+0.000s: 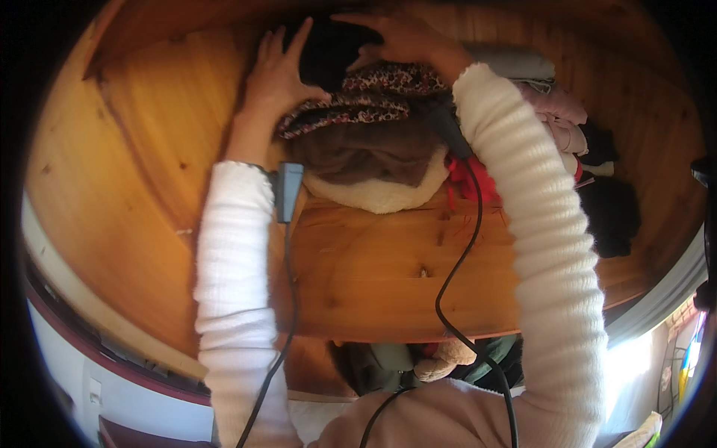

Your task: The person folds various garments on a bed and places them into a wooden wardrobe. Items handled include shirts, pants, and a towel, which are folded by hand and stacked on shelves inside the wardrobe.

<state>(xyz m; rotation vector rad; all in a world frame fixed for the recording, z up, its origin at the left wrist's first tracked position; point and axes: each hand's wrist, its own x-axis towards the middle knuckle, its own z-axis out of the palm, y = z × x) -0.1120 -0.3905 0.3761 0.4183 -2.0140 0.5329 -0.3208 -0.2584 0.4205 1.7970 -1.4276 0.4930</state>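
A dark, black-looking cloth item (333,53) lies at the back of a clothes stack on a wooden shelf. My left hand (280,73) touches its left side, fingers spread and thumb over the front edge. At its right edge is my right hand (406,39), thumb and index finger apart; whether they pinch the cloth I cannot tell. Beneath and in front is a folded floral-print garment (358,106). Lower in the stack come a brown cloth (369,151) and a cream fleecy piece (381,193). My right forearm hides part of the stack.
Right of the stack lie a grey folded cloth (515,64), pink garments (560,115), a red cloth (473,179) and a black garment (610,215). A wooden side wall (140,112) rises at left. Cabled wrist devices sit on both my wrists. More clothes (392,361) show below the shelf edge.
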